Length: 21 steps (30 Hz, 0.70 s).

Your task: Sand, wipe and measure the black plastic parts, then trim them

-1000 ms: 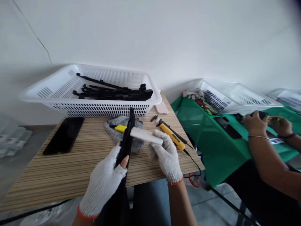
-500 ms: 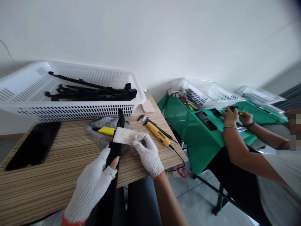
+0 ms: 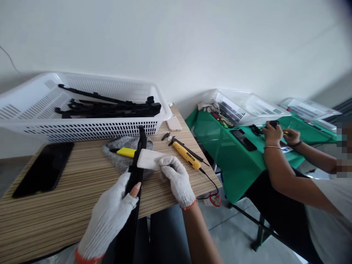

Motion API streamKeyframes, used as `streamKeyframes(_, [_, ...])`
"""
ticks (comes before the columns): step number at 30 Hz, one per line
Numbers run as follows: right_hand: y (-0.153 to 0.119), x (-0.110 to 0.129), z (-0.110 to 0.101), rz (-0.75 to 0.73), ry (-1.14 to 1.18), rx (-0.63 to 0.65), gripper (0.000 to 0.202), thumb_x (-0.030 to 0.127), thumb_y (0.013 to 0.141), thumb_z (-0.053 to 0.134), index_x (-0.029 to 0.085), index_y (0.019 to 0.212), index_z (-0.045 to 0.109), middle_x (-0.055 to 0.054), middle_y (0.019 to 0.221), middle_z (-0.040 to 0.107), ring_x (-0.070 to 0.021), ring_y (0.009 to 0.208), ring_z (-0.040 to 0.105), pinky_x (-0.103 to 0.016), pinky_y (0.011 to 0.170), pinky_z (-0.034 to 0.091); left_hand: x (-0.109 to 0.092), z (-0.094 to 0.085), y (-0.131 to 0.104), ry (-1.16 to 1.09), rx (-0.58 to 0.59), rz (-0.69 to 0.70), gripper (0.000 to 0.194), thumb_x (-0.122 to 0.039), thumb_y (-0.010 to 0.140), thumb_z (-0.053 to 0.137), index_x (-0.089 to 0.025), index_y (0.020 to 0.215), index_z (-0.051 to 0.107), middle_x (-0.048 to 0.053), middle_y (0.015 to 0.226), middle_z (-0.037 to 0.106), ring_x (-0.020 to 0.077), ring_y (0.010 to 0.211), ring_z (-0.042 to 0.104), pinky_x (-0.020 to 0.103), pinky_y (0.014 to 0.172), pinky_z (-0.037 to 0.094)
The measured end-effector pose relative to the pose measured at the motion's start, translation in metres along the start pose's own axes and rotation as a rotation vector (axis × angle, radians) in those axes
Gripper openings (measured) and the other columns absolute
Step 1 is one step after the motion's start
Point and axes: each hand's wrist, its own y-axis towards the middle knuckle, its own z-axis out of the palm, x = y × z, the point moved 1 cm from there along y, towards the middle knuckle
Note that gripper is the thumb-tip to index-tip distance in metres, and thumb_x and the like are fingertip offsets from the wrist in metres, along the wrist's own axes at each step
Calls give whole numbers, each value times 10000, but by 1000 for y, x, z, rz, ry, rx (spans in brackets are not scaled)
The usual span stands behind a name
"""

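Black plastic strip [image 3: 142, 142] in our grasp, we held it slanting up from our lap over the front of the desk [image 3: 68, 205], its narrow end near the white basket [image 3: 90, 129]. Our gloved left hand [image 3: 110, 216] was wrapped around its lower part, bare thumb tip pressed on top; our gloved right hand [image 3: 178, 180] pinched the end of a flat white piece [image 3: 150, 159] between thumb and fingers. The piece overlapped the strip's side, though we could not tell how firmly they touched. As far as we could judge, work on this strip was underway rather than finished, since both hands were on it or the piece. Several black strips [image 3: 110, 109] lay in the basket; whether those were done or waiting, we could not tell. The yellow cutter [image 3: 126, 152] lay on the gray cloth [image 3: 121, 142], and the yellow corded tool [image 3: 187, 156] rested to the right, neither in our hands.
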Motion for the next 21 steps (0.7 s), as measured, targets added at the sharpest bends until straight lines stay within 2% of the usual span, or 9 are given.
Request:
streamKeyframes(3, [-1, 2, 1, 98, -3, 63, 149, 330, 697, 651, 230, 801, 613, 53, 631, 535, -102, 514, 437, -239, 488, 327, -1, 0, 0, 0, -32, 34, 605, -608, 967, 368, -247, 1384, 618, 74, 910, 810, 318, 891, 769, 354, 725, 518])
streamKeyframes(5, [-1, 3, 2, 136, -11, 19, 166, 333, 690, 635, 234, 820, 606, 66, 597, 515, -101, 503, 435, -230, 478, 319, -2, -1, 0, -6, -27, 45, 589, -596, 969, 367, -255, 1375, 624, 55, 851, 801, 307, 855, 768, 345, 714, 516])
streamKeyframes(7, [-2, 3, 2, 145, 9, -26, 175, 346, 690, 618, 237, 824, 591, 73, 584, 496, -100, 492, 428, -225, 470, 320, -3, -3, -1, -10, -8, 35, 592, -596, 962, 359, -256, 1361, 634, 45, 802, 791, 304, 821, 766, 345, 702, 514])
streamKeyframes(11, [-6, 2, 4, 176, 8, 42, 159, 319, 662, 626, 224, 786, 594, 48, 658, 549, -87, 505, 448, -220, 466, 330, -5, -5, -4, -19, -2, 50, 620, -602, 943, 350, -262, 1381, 626, 54, 878, 808, 314, 851, 768, 351, 691, 517])
streamKeyframes(14, [-9, 2, 3, 169, 19, -43, 157, 324, 669, 616, 228, 791, 592, 52, 659, 549, -87, 499, 452, -217, 465, 341, -6, -6, -4, -14, -29, 56, 598, -592, 934, 367, -265, 1351, 645, 60, 901, 811, 323, 855, 767, 359, 689, 527])
streamKeyframes(18, [-9, 3, 2, 171, -30, 23, 153, 303, 673, 639, 221, 801, 635, 47, 652, 583, -96, 523, 481, -223, 495, 385, -5, -3, -3, -63, -44, 63, 620, -576, 895, 437, -258, 1401, 600, 73, 970, 816, 334, 838, 772, 393, 706, 557])
streamKeyframes(21, [-9, 3, -3, 163, 11, -98, 200, 329, 690, 651, 224, 860, 653, 56, 630, 571, -107, 528, 506, -228, 501, 408, 0, -2, -4, -97, -73, 54, 671, -603, 884, 483, -255, 1455, 534, 88, 1041, 809, 357, 910, 777, 447, 770, 583])
